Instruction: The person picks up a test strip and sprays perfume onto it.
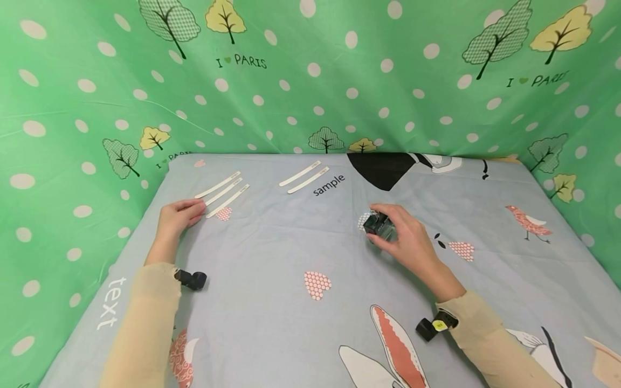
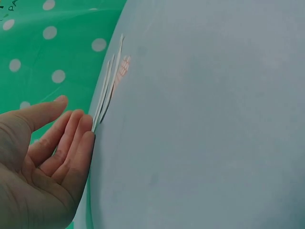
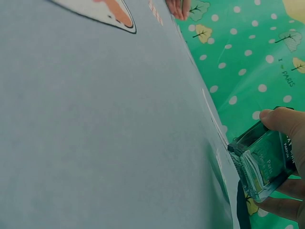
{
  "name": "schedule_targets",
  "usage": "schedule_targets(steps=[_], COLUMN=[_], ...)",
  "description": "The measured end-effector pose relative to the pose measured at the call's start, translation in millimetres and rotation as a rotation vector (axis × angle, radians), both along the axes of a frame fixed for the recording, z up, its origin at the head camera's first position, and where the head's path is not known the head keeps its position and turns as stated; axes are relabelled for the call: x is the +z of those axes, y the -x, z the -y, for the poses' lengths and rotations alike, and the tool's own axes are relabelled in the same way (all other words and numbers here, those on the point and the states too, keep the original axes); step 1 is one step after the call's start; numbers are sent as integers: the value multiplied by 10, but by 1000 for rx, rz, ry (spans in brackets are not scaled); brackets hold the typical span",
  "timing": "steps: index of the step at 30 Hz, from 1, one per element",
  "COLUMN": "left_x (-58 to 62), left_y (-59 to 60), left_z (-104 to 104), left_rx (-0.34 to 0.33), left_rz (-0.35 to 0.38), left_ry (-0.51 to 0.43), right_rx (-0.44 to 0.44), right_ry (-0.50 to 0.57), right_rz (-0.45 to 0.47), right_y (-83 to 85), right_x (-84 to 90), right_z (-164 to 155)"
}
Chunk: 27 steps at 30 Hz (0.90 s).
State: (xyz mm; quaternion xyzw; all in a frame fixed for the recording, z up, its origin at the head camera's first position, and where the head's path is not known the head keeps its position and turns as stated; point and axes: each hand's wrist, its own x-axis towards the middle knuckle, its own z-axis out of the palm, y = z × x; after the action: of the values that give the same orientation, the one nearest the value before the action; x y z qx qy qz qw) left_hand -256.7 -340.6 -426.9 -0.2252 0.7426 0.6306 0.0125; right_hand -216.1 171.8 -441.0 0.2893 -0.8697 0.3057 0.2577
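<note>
My right hand [image 1: 412, 245] holds a dark-capped glass perfume bottle [image 1: 386, 229], thumb on one side and fingers on the other. In the right wrist view the perfume bottle [image 3: 262, 167] is tilted, with "Paris" lettering on its clear face. At the left, my left hand [image 1: 178, 218] rests with its fingers loosely bent beside the near ends of three white paper strips [image 1: 232, 199]. Whether its fingertips touch a strip I cannot tell. The left wrist view shows nothing gripped in that left hand [image 2: 57, 164]. Two more white paper strips [image 1: 310, 180] lie side by side near the back middle.
A grey-blue printed cloth [image 1: 262, 269] covers the table, with hearts, birds and words on it. Behind and at the sides hangs a green dotted curtain [image 1: 301, 97]. Each wrist carries a small black camera [image 1: 191, 279].
</note>
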Motion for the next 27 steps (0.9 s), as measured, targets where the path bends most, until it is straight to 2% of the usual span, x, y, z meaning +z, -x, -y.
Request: schedule_targets(steps=[6,10,16,21,23,27], left_x=[-55,-89,-115,-118,-122,-139], left_y=[-21,-36,-60,-84,-88,-85], left_z=[23,23,8,10,11,-1], left_rx=[20,9,-30,-57,-69,-95], left_rz=[1,1,34,89,98,84], left_ry=[-30,-8,172,342,388,414], right_rx=[2,-1,-7,-7,-6,-5], right_ry=[2,-2,-4,-2,-2,-2], right_rz=[1,2,10,8,4,-1], right_y=[0,-2,-3,-4,-4,-5], right_x=[-8,-7,-3,-5,-9,-16], right_z=[0,0,3,3,1,-4])
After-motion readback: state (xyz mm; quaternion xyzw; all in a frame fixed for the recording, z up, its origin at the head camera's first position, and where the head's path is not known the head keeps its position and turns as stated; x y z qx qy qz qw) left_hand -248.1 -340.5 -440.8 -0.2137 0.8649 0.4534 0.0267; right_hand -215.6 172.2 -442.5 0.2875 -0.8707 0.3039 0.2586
